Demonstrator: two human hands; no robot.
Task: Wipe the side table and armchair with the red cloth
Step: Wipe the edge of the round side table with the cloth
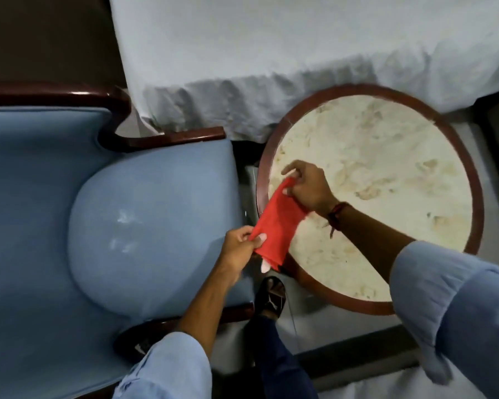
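The red cloth (277, 223) is stretched between both hands over the gap between chair and table. My left hand (239, 246) pinches its lower end beside the armchair's seat edge. My right hand (308, 185) grips its upper end above the left part of the round side table (386, 156), which has a cream marble top and a dark red wooden rim. The blue upholstered armchair (84, 211) with dark wooden arms fills the left half, its rounded seat cushion (150, 231) showing faint pale marks.
A bed with a white sheet (271, 53) lies behind the table and chair, its hem hanging close to both. My sandalled foot (270, 298) stands on the floor between chair and table. Dark floor shows at the top left.
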